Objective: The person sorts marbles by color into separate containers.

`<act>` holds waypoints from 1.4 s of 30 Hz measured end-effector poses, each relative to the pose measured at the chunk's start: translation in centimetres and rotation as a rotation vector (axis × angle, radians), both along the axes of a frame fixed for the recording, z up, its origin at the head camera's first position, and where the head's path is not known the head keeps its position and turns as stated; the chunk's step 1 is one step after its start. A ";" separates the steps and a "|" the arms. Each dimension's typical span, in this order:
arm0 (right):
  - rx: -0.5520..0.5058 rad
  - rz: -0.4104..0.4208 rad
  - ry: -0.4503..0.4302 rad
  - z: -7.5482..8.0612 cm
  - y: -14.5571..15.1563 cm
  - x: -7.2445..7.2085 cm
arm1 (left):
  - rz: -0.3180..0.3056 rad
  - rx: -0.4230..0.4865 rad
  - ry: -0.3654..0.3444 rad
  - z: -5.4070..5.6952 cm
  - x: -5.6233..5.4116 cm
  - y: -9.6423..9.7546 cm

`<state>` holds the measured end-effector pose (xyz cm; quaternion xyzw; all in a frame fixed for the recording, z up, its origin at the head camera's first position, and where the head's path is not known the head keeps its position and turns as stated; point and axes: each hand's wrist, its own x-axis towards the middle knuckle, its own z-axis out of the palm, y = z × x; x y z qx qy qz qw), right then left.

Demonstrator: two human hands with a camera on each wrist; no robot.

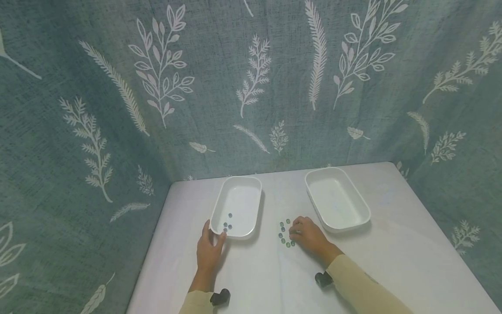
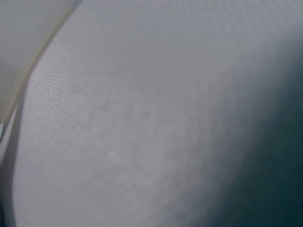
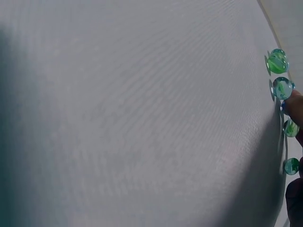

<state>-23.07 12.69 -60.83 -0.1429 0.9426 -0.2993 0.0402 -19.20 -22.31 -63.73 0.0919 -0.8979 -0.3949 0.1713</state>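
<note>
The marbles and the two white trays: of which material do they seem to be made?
The marbles look like glass, smooth and glossy: they are see-through, with bright highlights and, in some, green swirls inside; clear plastic is possible. The left tray and right tray seem smooth, white plastic, from their even colour and thin, rounded rims; glazed ceramic cannot be excluded.

- Our left arm (image 1: 198, 302) reaches forward, sleeve ending just below the wrist.
- Our left hand (image 1: 208, 255) points ahead, its thumb spread apart from the extended fingers.
- Our right arm (image 1: 362, 282) slants inward from the lower right, also sleeved.
- Our right hand (image 1: 310, 235) turns leftward with bent fingers; whether they pinch, we cannot tell.
</note>
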 end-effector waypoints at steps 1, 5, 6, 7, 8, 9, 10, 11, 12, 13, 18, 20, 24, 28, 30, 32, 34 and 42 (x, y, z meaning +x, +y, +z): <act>-0.002 -0.004 -0.003 0.0 0.0 0.0 | 0.001 -0.001 -0.003 0.0 0.0 0.0; -0.019 -0.016 -0.013 0.0 0.0 -0.1 | 0.001 0.008 -0.007 0.1 0.0 0.0; -0.026 -0.017 -0.014 0.0 0.0 -0.2 | 0.002 0.009 -0.008 0.0 0.0 0.0; -0.033 -0.018 -0.015 0.0 0.0 -0.2 | 0.001 0.006 -0.011 0.0 0.0 0.0; -0.042 -0.018 -0.016 0.0 -0.1 -0.2 | 0.001 0.004 -0.013 0.1 -0.1 0.0; -0.049 -0.018 -0.016 0.1 -0.1 -0.2 | 0.001 0.003 -0.014 0.1 -0.1 0.0; -0.056 -0.017 -0.017 0.1 -0.1 -0.1 | 0.000 0.003 -0.015 0.1 0.0 0.0; -0.059 -0.015 -0.013 0.2 -0.1 -0.1 | 0.000 0.003 -0.015 0.1 0.0 0.0; -0.064 -0.019 -0.017 0.3 -0.1 -0.1 | 0.000 0.002 -0.016 0.1 0.0 0.0; -0.069 -0.024 -0.020 0.4 -0.1 -0.1 | 0.000 0.002 -0.015 0.1 0.0 0.0; -0.106 -0.057 -0.053 0.4 -0.1 -0.1 | -0.002 0.006 0.000 0.0 -0.1 0.0; -0.120 -0.068 -0.062 0.3 -0.1 -0.1 | -0.001 0.002 0.004 -0.1 -0.1 0.0; -0.145 -0.084 -0.077 0.2 -0.2 -0.1 | 0.001 -0.003 0.014 -0.1 -0.1 0.1; -0.164 -0.084 -0.068 0.3 -0.3 -0.1 | -0.002 0.003 0.022 0.1 0.0 0.1; -0.167 -0.090 -0.067 0.3 -0.3 -0.1 | -0.002 0.001 0.024 0.0 0.0 0.1; -0.181 -0.098 -0.067 0.4 -0.5 0.0 | 0.000 -0.002 0.024 0.0 0.0 0.1; -0.201 -0.108 -0.073 0.4 -0.7 0.0 | 0.002 -0.003 0.022 0.0 0.0 0.1; -0.252 -0.106 -0.074 1.0 -1.7 0.2 | -0.005 -0.006 0.027 0.2 0.1 0.2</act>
